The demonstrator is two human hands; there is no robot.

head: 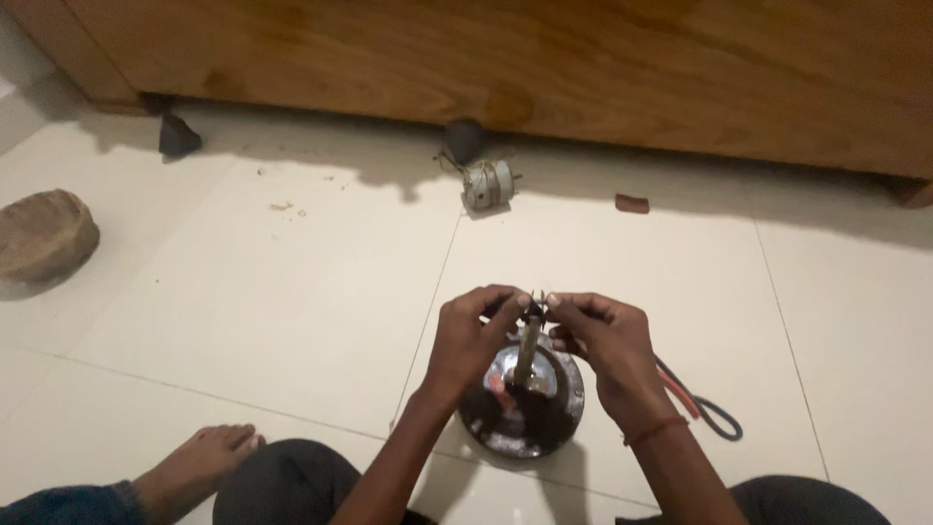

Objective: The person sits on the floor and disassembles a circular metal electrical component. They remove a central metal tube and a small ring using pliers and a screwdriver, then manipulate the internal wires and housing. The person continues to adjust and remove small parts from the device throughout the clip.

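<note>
A round, dark metal motor part (525, 413) with an upright shaft (526, 355) sits on the near white floor tiles (292, 292). Above it, the left hand (471, 340) and right hand (607, 345) pinch a small dark piece (534, 310) at the shaft's top, fingers closed on it. Pliers (705, 408) lie just right; a small motor (488, 183) rests farther off by a wooden cabinet (583, 68).

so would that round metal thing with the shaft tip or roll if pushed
The round metal part probably slides rather than tips: it sits flat and wide on the tile floor. It looks heavy for its size. Its upright shaft, pinched by both hands, likely stays rigid.
</note>
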